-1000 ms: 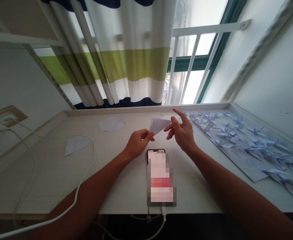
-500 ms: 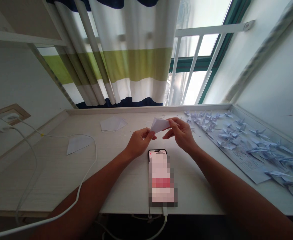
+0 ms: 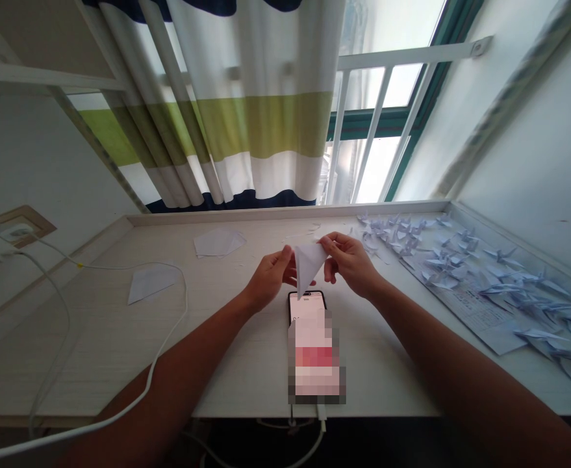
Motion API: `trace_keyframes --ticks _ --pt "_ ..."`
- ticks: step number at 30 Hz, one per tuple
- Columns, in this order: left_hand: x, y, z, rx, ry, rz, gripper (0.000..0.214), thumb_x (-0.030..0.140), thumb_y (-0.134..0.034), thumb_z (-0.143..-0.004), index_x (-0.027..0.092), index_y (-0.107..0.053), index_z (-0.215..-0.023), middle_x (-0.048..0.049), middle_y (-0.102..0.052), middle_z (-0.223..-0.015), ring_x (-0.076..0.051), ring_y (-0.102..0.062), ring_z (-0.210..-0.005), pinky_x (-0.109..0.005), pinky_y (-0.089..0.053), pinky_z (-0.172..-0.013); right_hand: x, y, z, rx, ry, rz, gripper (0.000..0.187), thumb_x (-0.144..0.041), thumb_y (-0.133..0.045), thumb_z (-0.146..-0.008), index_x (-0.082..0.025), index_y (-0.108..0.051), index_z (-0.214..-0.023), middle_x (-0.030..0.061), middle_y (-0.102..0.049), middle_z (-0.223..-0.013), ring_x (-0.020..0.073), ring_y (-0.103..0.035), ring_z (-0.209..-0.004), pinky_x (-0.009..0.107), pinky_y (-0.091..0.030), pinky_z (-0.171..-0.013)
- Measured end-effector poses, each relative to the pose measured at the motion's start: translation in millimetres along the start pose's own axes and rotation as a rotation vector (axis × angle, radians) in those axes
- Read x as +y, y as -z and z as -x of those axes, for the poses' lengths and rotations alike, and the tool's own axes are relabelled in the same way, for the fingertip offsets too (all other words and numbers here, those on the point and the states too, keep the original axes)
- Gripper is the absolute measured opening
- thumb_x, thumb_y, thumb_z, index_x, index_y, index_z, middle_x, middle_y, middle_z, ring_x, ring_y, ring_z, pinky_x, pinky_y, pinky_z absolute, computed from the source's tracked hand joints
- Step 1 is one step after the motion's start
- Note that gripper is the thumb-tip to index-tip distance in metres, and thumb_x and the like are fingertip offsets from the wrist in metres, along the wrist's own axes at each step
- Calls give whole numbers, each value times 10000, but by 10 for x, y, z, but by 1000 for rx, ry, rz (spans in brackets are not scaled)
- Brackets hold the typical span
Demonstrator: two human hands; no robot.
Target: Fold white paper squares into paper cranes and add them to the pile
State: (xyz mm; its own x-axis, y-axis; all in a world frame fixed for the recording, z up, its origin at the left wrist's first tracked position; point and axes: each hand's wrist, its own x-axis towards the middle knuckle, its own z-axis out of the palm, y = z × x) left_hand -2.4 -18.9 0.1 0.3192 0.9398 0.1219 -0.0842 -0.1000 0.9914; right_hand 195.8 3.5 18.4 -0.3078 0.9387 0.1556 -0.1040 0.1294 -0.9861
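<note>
A folded sheet of white paper (image 3: 309, 265), now a triangle with its point down, hangs above the top end of a phone (image 3: 309, 318). My right hand (image 3: 354, 263) pinches its upper right corner between thumb and fingers. At the paper's left edge is my left hand (image 3: 270, 274), thumb raised and apart from the fingers, which reach partly behind the sheet. Whether those fingers touch it is hard to see. The phone lies screen up, its display mostly blurred out.
Many folded paper cranes (image 3: 448, 260) cover the right side of the desk, some on a printed sheet (image 3: 477, 318). Loose white paper pieces (image 3: 219, 243) and another folded sheet (image 3: 152, 283) lie left. A white cable (image 3: 186, 292) runs across the left side and over my left forearm.
The paper has turned from lying slantwise to hanging point down. My left thumb has come off its lower left corner, while my right hand keeps its pinch, slightly farther left.
</note>
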Motion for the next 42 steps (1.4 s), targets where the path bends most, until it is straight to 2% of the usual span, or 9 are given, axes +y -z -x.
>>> trace_keyframes --ticks 3,9,13,17,23,27,30,34,42 --pt "-31 21 -4 6 -33 -76 503 630 -612 -937 139 -712 -980 -93 -777 -878 -218 -762 -753 -311 -612 -639 -1 7 -7 13 -4 -61 455 -623 -756 -837 -201 -607 -919 -49 -655 -654 105 -623 -403 197 -498 -365" --pt "-45 30 28 213 -135 -337 346 470 -602 -966 154 -722 -895 -50 -753 -753 -179 -721 -664 -265 -591 -595 7 -17 -18 83 -75 -52 478 -643 -737 -843 -195 -582 -907 31 -726 -825 175 -749 -547 236 -587 -447" --pt "-24 20 34 342 -167 -376 374 503 -576 -973 163 -715 -907 -48 -740 -740 -194 -727 -634 -256 -557 -528 -31 -20 -8 89 -129 20 343 -379 -827 -811 -205 -547 -907 44 -741 -936 205 -784 -696 267 -627 -527" --pt "-24 13 25 407 -222 -314 421 554 -539 -991 161 -690 -978 -64 -752 -791 -214 -759 -660 -267 -579 -537 -54 -20 -3 105 -180 7 328 -188 -762 -809 -231 -575 -1075 42 -741 -1021 214 -789 -801 335 -673 -634" --pt "-77 39 53 394 -397 -589 382 504 -468 -1048 183 -671 -1086 -68 -769 -842 -192 -754 -706 -242 -547 -591 -77 -50 11 38 -256 -28 384 -517 -696 -924 -220 -609 -1150 123 -752 -1107 236 -790 -778 345 -671 -597" --pt "-73 50 63 453 -480 -751 326 434 -450 -1065 196 -672 -1073 -49 -750 -839 -160 -680 -644 -239 -476 -582 -74 -71 14 -48 -305 4 434 -338 -847 -795 -201 -643 -1152 93 -766 -974 226 -772 -739 337 -666 -597" --pt "-41 56 48 545 -456 -721 313 411 -445 -1066 195 -664 -1012 -36 -718 -790 -155 -641 -629 -246 -447 -583 -48 -83 3 -67 -252 -5 404 -182 -841 -714 -195 -682 -1085 61 -772 -906 219 -758 -797 311 -648 -625" --pt "-26 68 11 623 -350 -587 325 441 -473 -1049 190 -637 -925 -22 -671 -719 -150 -600 -619 -249 -425 -579 -11 -78 -13 -39 -148 3 224 -242 -820 -722 -177 -738 -920 62 -786 -917 196 -728 -781 295 -598 -612" --pt "-97 63 -67 325 -34 -80 459 553 -741 -848 159 -619 -1051 12 -673 -638 -125 -581 -465 -221 -457 -445 51 -39 -34 106 -93 -76 305 -416 -894 -703 -172 -775 -843 49 -758 -798 166 -693 -684 276 -571 -570"
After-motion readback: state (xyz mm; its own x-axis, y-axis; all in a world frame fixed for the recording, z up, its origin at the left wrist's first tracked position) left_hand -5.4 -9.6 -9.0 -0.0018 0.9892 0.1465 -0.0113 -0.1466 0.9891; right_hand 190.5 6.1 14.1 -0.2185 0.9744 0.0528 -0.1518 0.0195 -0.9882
